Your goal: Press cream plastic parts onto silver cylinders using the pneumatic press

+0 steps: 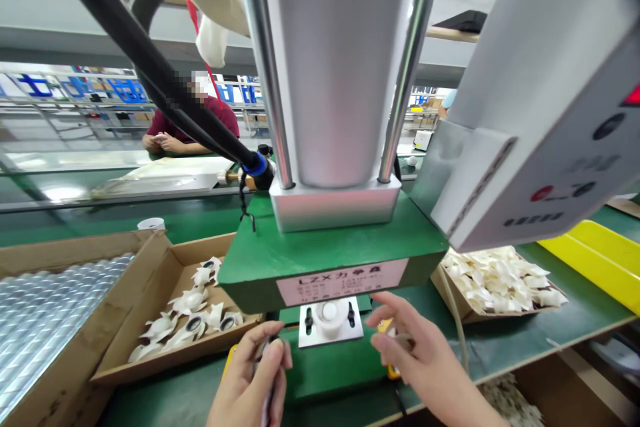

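My left hand (253, 373) is closed around a small item with a dark edge, mostly hidden by the fingers. It is in front of the press base, left of the fixture. My right hand (417, 347) is at the fixture's right side, thumb and fingers apart, with nothing plainly held. Between my hands, a round white holder (331, 320) sits on a metal plate (313, 340) bolted under the green press head (330, 247). Beside my right hand shows part of a yellow button housing (393, 371); another yellow housing (230, 360) peeks out behind my left hand.
White impellers (187, 303), some with dark rings, lie in a carton on the left. Farther left, another carton holds shiny metal cylinders (65, 313). A box of white parts (505, 280) and a yellow tray (600, 260) stand right. A person (195, 123) sits across.
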Tool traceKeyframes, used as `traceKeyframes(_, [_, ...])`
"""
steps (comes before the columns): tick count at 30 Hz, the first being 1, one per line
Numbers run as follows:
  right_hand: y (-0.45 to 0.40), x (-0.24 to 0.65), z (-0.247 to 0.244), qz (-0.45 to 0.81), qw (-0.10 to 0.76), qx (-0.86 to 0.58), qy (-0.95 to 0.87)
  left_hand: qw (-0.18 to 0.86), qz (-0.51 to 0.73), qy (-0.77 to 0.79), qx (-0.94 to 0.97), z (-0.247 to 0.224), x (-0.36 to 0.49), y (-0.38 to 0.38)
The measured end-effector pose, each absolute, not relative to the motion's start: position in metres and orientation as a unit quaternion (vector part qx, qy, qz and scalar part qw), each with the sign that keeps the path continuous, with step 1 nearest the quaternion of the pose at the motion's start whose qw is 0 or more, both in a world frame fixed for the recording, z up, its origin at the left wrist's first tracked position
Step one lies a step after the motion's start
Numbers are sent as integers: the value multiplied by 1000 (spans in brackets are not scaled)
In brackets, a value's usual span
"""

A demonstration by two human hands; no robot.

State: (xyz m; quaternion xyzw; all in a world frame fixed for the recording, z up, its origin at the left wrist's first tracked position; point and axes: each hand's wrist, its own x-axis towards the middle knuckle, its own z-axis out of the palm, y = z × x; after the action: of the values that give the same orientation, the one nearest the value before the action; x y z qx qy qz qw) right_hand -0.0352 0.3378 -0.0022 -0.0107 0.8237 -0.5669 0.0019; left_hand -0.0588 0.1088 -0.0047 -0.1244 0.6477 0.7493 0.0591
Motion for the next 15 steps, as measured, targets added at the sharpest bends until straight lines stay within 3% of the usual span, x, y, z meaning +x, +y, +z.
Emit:
traceKeyframes(4, [302, -66, 26, -672, 71, -26, 736, 52, 763, 638, -91, -6, -72, 124])
traceKeyframes(15, [269, -85, 51, -777, 103, -23, 621, 78, 682, 725, -53, -17, -80, 127])
